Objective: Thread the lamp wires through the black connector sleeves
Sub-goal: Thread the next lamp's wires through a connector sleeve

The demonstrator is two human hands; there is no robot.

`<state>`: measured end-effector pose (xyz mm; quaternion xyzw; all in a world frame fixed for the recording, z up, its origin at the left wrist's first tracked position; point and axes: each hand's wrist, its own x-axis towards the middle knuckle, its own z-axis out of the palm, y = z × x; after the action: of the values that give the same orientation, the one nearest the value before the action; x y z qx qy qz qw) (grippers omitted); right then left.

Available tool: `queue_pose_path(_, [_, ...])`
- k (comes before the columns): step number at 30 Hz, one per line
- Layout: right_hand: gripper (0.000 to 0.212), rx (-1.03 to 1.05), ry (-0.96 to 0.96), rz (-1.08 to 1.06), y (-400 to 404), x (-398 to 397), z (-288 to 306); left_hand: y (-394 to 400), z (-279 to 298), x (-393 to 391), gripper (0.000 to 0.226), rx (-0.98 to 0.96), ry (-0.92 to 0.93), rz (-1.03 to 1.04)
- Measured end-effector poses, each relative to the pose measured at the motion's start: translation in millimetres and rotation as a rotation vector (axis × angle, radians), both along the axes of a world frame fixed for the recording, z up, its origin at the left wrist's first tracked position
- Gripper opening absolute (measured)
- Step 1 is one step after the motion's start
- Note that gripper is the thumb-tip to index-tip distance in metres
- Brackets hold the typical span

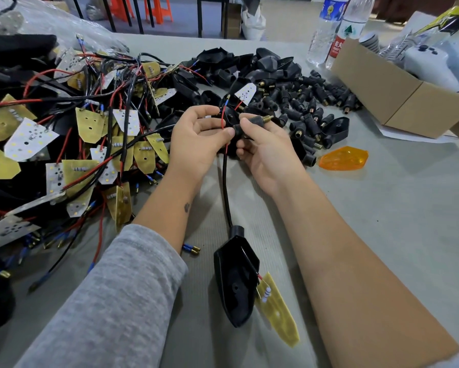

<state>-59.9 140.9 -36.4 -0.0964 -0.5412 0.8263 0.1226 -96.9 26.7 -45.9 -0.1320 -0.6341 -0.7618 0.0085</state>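
Centre frame, above the worktop [382, 208]: left hand [196, 139] pinches the red lamp wire [223, 119], right hand [263, 144] grips a black connector sleeve [257, 120], both hands touching.

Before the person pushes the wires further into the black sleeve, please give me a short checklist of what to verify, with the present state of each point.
1. Left hand holds the wires: ok, its thumb and fingers pinch the red wire.
2. Right hand holds a connector sleeve: ok, gripped with its brass threaded end pointing right.
3. Wire ends entered in the sleeve: cannot tell, the fingers hide the opening.
4. Black cable free to follow: ok, it hangs from the hands to the lamp housing lying on the table.
5. Cable clear of the wire pile: ok, the pile lies apart on the left.
6. More sleeves at hand: ok, spare sleeves lie behind the hands.
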Motion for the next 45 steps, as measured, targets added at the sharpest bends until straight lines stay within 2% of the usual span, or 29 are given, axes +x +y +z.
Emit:
queue_pose_path(6, [0.032,-0.176,-0.075,-0.012,2.3,0.2,2.9,0.6,-1.7,0.0,0.033,0.022,-0.007,-0.010])
queue_pose_path(10, [0.031,-0.119,-0.066,0.006,1.1,0.6,2.1,1.0,-2.1,-0.8,0.031,0.033,-0.011,-0.017])
queue_pose_path(14, [0.043,-0.130,-0.064,0.026,2.7,1.4,1.7,1.6,-1.8,-0.7,0.031,0.059,-0.020,-0.012])
queue_pose_path(17, [0.039,-0.166,-0.049,-0.005,3.3,1.6,1.2,2.4,-1.8,-0.6,0.032,0.071,-0.033,-0.013])
queue_pose_path(22, [0.035,-0.183,-0.048,-0.024,4.0,2.0,1.7,1.1,-2.3,-1.3,0.050,0.087,-0.011,0.035])
queue_pose_path(31, [0.038,-0.249,-0.042,-0.073,7.0,0.7,-1.0,-3.6,0.0,-2.4,0.018,0.035,0.073,0.114])
queue_pose_path(37, [0.036,-0.318,-0.010,-0.089,8.7,1.5,-1.0,-0.2,4.5,6.1,0.011,-0.129,0.067,0.108])
queue_pose_path(45, [0.038,-0.372,0.002,-0.086,8.2,1.9,0.5,0.1,7.1,8.3,0.012,-0.181,0.052,0.087])
